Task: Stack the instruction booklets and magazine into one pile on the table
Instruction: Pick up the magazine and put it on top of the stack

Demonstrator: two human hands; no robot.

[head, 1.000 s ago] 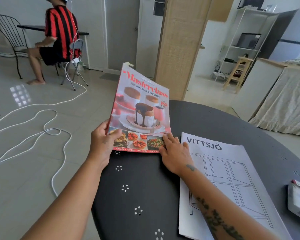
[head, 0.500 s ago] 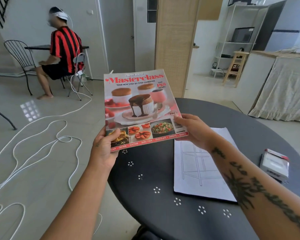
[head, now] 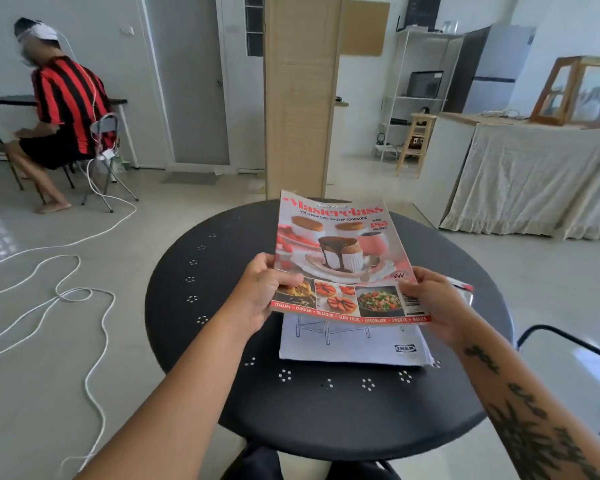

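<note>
I hold a red Masterclass cookbook magazine (head: pixel 340 258) with both hands, above the middle of the round black table (head: pixel 201 306). My left hand (head: pixel 262 292) grips its lower left corner. My right hand (head: pixel 430 303) grips its lower right corner. Under the magazine lies a white instruction booklet (head: pixel 350 348) with a furniture line drawing and a logo; only its near part shows. The magazine hovers over the booklet and I cannot tell whether they touch.
A small red-and-white packet (head: pixel 463 288) peeks out past my right hand on the table. A black chair frame (head: pixel 568 344) stands at the right. White cable (head: pixel 66 292) loops over the floor at the left. A person in a striped shirt (head: pixel 66 102) sits at the far left.
The magazine has moved right, from the table's left edge to above the white booklet. My view has shifted, so the table sits centred.
</note>
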